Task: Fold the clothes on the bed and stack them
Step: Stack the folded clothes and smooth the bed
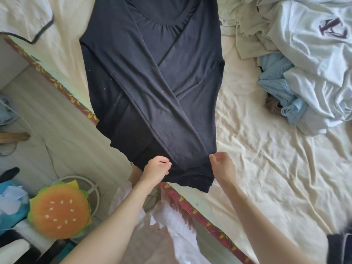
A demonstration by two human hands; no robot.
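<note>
Two hands meet the near hem of the black long-sleeved top: the left hand pinches the cloth at the hem's left part, fingers curled, and the right hand sits at the hem's right corner, fingers bent toward it (whether it actually has hold I cannot tell). Outward, the top lies flat across the cream sheet, sleeves crossed over the body, its hem reaching the bed's edge. So the sleeve fold looks done; the next move likely calls for lifting the hem evenly and carrying it up to the neckline. Unfolded pale clothes wait heaped at the right.
</note>
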